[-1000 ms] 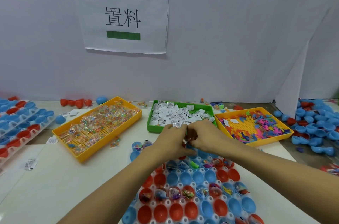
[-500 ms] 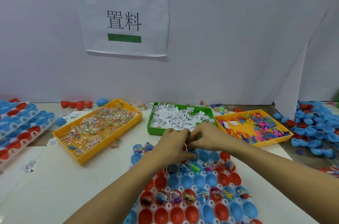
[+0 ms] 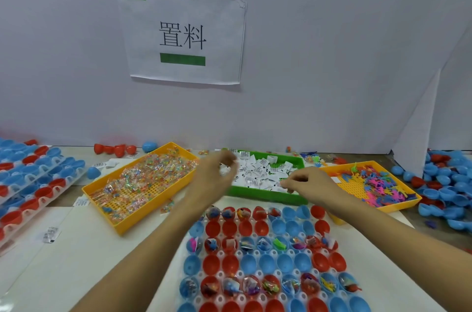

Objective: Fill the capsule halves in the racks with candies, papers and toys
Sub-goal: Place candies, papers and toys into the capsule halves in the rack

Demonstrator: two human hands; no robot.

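Rack (image 3: 258,255) of red and blue capsule halves lying on the table (image 3: 76,260), nearest the viewer. Some rows already filled with candies, papers and toys, others in between bare. Just behind it, three trays: yellow tray of candies (image 3: 143,184) at left, green tray of papers (image 3: 265,173) in the middle, orange tray of toys (image 3: 370,186) at right.

Left hand (image 3: 214,179) raised over the near left edge of the green tray, blurred, fingers curled; impossible to tell whether anything is held. Right hand (image 3: 309,184) low over the papers, fingertips drawn together as if pinching one, though no paper clearly seen between them.

Probably the paper step: picking slips. Next move likely needs single slips carried back and dropped into the bare halves.

Further racks at far left, loose blue halves (image 3: 449,184) piled at right. White wall behind with a printed sign (image 3: 182,35).
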